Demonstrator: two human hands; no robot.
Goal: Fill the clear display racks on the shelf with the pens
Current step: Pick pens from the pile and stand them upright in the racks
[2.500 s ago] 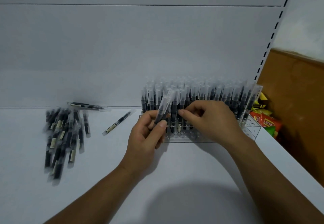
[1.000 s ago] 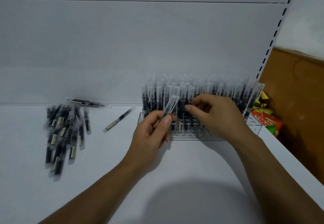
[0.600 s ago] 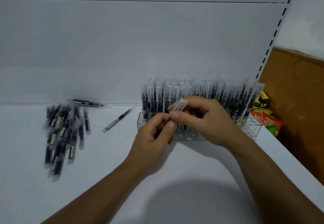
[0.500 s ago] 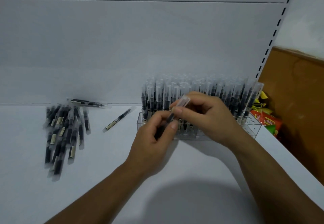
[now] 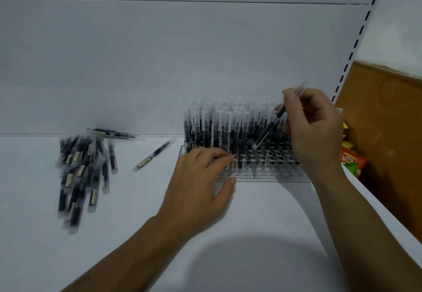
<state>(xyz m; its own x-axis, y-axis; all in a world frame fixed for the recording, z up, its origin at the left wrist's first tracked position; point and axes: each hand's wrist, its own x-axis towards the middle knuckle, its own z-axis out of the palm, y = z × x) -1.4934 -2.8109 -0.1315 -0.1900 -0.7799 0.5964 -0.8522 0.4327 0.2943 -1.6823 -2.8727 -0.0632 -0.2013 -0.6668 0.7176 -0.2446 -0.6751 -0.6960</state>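
Observation:
A clear display rack stands on the white shelf, packed with several upright black pens with clear caps. My right hand pinches one pen near its cap, tilted, its lower end just above the rack's front holes. My left hand rests against the rack's left front, its fingers lying on the rack's front rows and its thumb at the base; it holds nothing that I can see. A pile of several loose pens lies at the left. A single pen lies between pile and rack.
The white back panel rises right behind the rack. A slotted upright bounds the shelf on the right. Beyond it are a brown board and colourful snack packets.
The pen has passed from my left hand to my right, which has lifted it up and to the right over the rack. My left hand has dropped to the rack's front.

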